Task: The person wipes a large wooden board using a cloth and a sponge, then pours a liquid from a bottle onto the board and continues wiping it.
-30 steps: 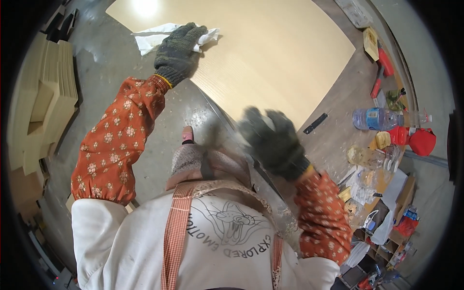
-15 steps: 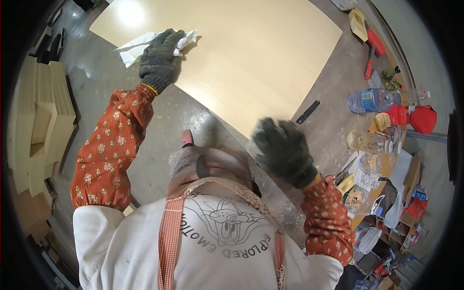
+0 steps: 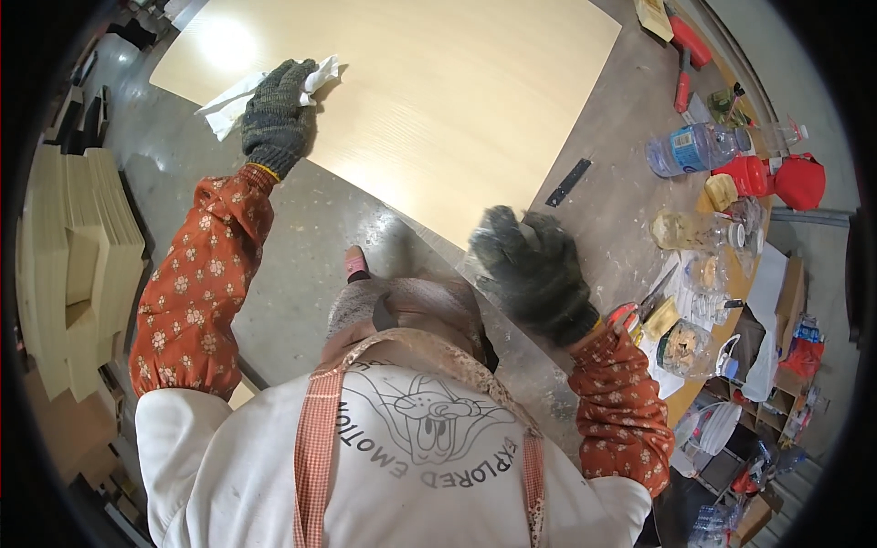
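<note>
Pale yellow wood-grain flat panel [image 3: 411,110] lay on the grey-brown surface [image 3: 607,119], ahead of both hands, near edge slanting from far left to a near corner at right; far end was out of frame, so couldn't call the long axis. Left grip [image 3: 276,114], gloved in dark grey-green knit, sat at that edge, fingers together over a crumpled white sheet [image 3: 228,102]; palm side hidden, couldn't tell how firm the hold was. Right grip [image 3: 534,274], gloved alike, was nearer the corner, fingers part-curled, blurred, contents unclear
</note>
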Motion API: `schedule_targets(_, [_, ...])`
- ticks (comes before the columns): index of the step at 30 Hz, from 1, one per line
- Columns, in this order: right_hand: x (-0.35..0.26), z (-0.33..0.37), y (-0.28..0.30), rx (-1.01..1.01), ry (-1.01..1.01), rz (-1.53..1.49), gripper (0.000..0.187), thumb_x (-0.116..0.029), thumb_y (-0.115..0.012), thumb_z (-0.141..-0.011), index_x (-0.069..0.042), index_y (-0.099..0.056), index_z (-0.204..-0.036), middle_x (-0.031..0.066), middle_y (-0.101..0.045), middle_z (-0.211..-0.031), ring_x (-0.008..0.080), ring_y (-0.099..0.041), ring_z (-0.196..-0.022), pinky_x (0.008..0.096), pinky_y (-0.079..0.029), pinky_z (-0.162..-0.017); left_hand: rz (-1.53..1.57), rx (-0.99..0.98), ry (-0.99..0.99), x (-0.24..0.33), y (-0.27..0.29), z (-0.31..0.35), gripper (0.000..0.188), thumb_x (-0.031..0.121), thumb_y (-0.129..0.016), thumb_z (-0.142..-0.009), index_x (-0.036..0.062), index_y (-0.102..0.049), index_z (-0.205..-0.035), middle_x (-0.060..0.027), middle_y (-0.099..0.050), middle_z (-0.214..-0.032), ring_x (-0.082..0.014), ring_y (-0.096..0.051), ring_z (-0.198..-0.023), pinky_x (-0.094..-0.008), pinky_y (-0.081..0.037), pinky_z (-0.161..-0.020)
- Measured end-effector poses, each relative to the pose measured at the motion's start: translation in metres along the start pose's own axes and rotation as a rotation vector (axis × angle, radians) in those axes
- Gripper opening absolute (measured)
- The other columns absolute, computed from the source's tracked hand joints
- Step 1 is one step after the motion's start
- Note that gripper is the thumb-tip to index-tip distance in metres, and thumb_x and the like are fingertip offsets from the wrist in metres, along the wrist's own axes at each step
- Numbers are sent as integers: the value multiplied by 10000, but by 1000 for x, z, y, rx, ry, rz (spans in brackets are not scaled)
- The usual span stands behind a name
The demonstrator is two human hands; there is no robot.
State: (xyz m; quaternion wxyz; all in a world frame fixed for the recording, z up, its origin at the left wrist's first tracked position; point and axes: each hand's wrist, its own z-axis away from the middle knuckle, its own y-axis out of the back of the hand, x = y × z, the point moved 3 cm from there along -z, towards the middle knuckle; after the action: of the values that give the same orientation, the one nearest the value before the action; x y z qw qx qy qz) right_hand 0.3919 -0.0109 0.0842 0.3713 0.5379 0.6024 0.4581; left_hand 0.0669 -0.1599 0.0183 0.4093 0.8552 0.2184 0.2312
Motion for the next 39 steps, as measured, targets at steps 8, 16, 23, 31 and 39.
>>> schedule_targets(8, [-17,-19,-13,1,38,48,402,-253,-733,-747,-150,-639,-1124,91,-445,-1386,330,-452,-1161,438,-438,-930,111,21,-46,-1,-1,-2,390,206,-603,-841,104,-581,-1217,-191,-598,-1192,-364,-571,-1100,-468,-443,-962])
schedule_targets(16, [23,72,31,-5,-346,103,288,-206,-604,-829,-129,-621,-1105,72,-632,-1006,272,-585,-862,352,-479,-778,39,-1,23,2,0,1,380,207,-598,-848,104,-578,-1214,-180,-600,-1188,-365,-575,-1087,-460,-446,-956])
schedule_targets(23, [19,54,-11,95,-127,233,552,-357,-730,-750,-130,-557,-1223,166,-493,-1326,317,-516,-1107,420,-468,-897,67,15,7,7,-3,-3,393,158,-625,-814,98,-588,-1201,-187,-604,-1186,-362,-575,-1097,-463,-458,-944])
schedule_targets(31, [-3,6,12,-26,-98,159,382,-307,-588,-815,-127,-569,-1152,122,-509,-1283,281,-516,-1091,434,-450,-862,97,18,18,8,-2,3,423,127,-629,-802,94,-573,-1220,-175,-592,-1212,-352,-564,-1115,-464,-441,-974])
schedule_targets(39, [40,29,16,-48,-44,284,268,-192,-688,-713,-112,-585,-947,82,-618,-951,294,-585,-796,406,-495,-702,58,162,122,-63,-14,49,429,85,-540,-827,83,-549,-1255,-169,-569,-1231,-343,-534,-1149,-413,-421,-998])
